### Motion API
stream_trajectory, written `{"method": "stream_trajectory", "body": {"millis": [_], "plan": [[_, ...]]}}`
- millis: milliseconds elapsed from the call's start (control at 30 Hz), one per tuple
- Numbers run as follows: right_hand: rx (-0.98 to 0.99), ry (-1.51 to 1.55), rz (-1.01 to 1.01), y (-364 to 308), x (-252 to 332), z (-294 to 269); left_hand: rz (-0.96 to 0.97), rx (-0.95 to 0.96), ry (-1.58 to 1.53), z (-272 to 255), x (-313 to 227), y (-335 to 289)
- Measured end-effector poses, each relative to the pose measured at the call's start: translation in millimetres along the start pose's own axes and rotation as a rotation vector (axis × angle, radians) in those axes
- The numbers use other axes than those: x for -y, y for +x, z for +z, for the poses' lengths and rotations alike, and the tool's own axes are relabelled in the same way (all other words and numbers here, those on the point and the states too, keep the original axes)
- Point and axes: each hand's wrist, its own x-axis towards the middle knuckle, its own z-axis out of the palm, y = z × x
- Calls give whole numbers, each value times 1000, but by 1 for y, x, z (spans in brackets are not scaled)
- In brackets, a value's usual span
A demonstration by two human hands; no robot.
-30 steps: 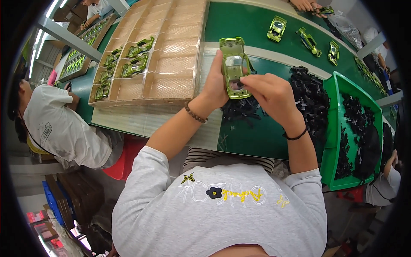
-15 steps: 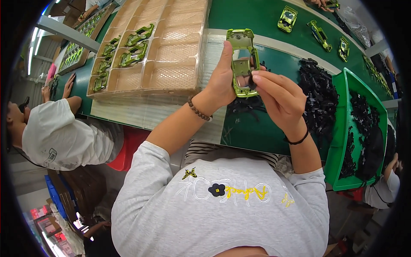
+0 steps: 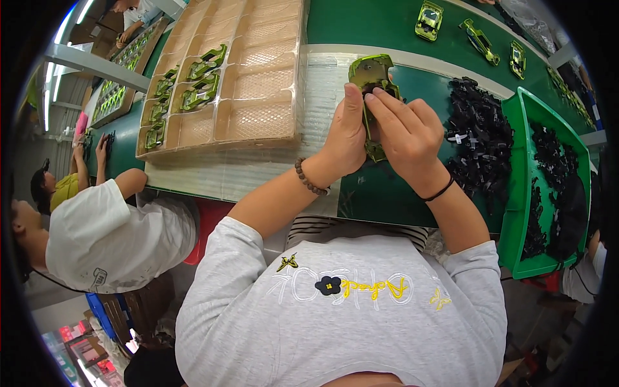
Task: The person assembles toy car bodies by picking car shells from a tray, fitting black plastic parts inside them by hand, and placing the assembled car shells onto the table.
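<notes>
A shiny green toy car body shell [image 3: 369, 68] is held up over the near edge of the bench, tilted. My left hand [image 3: 343, 140] is closed around its left side, thumb along the edge. The fingers of my right hand [image 3: 411, 137] are close together, their tips pressed onto the middle of the shell. Something dark shows under those fingertips, but its shape is mostly covered. Right of my hands a heap of small black plastic parts [image 3: 480, 138] lies on the green bench.
A tan compartment tray [image 3: 258, 122] at left holds several green shells [image 3: 201, 91]. At right stands a green bin [image 3: 514, 193] with black parts. More shells [image 3: 429, 20] lie on the far green surface [image 3: 380, 32]. A co-worker in a white shirt [image 3: 109, 238] sits at left.
The shell has tipped and moved slightly lower and to the right. My right fingertips have shifted from its lower right edge up onto its middle. The view has turned a little.
</notes>
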Motion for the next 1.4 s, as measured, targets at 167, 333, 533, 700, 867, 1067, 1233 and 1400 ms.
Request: {"method": "stream_trajectory", "body": {"millis": [167,333,533,700,867,1067,1233,1400], "plan": [[40,5,5,1,-1,-2,-48,49,-34,-9,-1,1],[89,-5,11,3,0,-1,-30,-76,-22,-11,-6,2],[52,165,189,-4,-11,4,56,-55,141,-11,-14,5],[-19,347,224,-2,-11,4,150,-119,195,-10,-11,8],[487,515,581,21,-24,-45,290,-193,254,-27,-24,17],[972,347,201,-2,3,-38,379,-246,269,-43,-30,29],[1017,281,9,-11,7,-28,321,-255,225,-34,-32,24],[927,375,39,-9,6,-27,265,-239,199,-35,-28,22]]}}
